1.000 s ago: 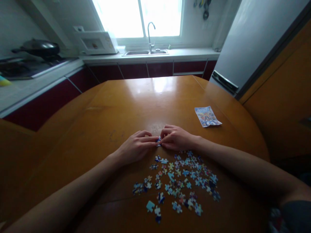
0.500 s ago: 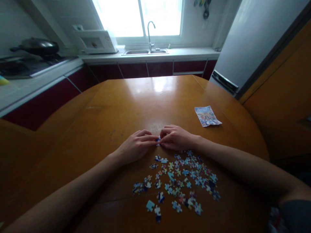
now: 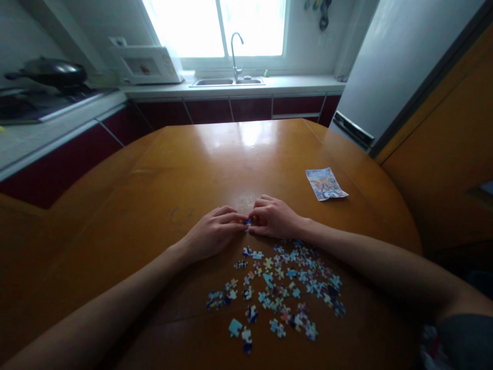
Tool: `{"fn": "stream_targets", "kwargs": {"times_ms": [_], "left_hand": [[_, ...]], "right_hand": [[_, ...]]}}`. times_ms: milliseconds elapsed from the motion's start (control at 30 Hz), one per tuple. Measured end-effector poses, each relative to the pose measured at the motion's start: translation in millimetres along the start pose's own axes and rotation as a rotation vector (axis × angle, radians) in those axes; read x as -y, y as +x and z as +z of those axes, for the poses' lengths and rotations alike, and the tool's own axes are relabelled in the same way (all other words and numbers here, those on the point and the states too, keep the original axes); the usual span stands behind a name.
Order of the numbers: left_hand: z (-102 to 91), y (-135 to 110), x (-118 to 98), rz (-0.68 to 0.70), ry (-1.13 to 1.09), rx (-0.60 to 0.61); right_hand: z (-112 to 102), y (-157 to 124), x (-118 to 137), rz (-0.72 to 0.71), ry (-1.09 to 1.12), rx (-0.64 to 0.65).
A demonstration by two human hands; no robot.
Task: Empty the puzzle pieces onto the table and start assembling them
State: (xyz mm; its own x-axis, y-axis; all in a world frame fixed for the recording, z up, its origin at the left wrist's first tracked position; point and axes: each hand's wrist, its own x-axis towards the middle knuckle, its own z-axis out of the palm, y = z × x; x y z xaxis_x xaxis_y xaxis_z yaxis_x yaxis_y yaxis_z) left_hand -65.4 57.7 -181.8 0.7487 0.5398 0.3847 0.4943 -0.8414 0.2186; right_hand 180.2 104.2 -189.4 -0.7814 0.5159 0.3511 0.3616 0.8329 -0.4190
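My left hand (image 3: pixel 213 234) and my right hand (image 3: pixel 272 218) meet fingertip to fingertip on a round wooden table (image 3: pixel 192 169). Both are pinched on small joined jigsaw pieces (image 3: pixel 247 222) held between them. Just below the hands, toward me, lies a loose scatter of several blue and multicoloured puzzle pieces (image 3: pixel 283 288) spread flat on the wood. A printed picture card (image 3: pixel 325 184) lies to the right of my right hand.
A kitchen counter with a sink and tap (image 3: pixel 234 61) runs under the window behind the table. A white microwave (image 3: pixel 148 64) and a black wok on a hob (image 3: pixel 52 74) stand at the left. A grey fridge (image 3: pixel 389 67) and an orange cabinet (image 3: pixel 450 144) stand at the right.
The view has shifted slightly left. Both hands stay pinched together on the small pieces, with the fingers drawn a little closer.
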Motion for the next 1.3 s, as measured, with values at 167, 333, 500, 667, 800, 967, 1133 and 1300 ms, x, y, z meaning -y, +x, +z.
{"fn": "stream_targets", "kwargs": {"times_ms": [167,333,500,667,800,967,1133,1300], "left_hand": [[1.0,-1.6,0.6,-0.005,0.026,-0.009],[-0.6,0.0,-2.1,-0.009,0.037,-0.022],[-1.2,0.2,-3.5,-0.073,0.073,-0.089],[-0.3,-0.5,-2.7,-0.033,0.065,-0.056],[-1.6,0.4,-3.9,-0.045,0.052,-0.044],[-2.7,1.4,-3.5,-0.035,0.016,-0.019],[-2.1,2.2,-2.6,-0.038,0.001,-0.009],[-2.5,3.1,-3.5,-0.044,0.001,-0.006]], "right_hand": [[0.0,0.3,-1.7,-0.005,0.015,0.008],[0.2,1.6,-2.1,-0.01,0.027,0.004],[0.2,1.3,-1.7,-0.012,0.046,-0.008],[-0.2,0.5,-2.1,-0.004,0.062,-0.005],[-1.7,1.7,-1.7,0.011,0.076,0.017],[-1.2,2.6,-3.1,0.008,0.08,0.016],[0.8,1.4,-4.4,0.008,0.08,0.007],[-1.9,1.5,-2.3,0.01,0.081,0.024]]}}
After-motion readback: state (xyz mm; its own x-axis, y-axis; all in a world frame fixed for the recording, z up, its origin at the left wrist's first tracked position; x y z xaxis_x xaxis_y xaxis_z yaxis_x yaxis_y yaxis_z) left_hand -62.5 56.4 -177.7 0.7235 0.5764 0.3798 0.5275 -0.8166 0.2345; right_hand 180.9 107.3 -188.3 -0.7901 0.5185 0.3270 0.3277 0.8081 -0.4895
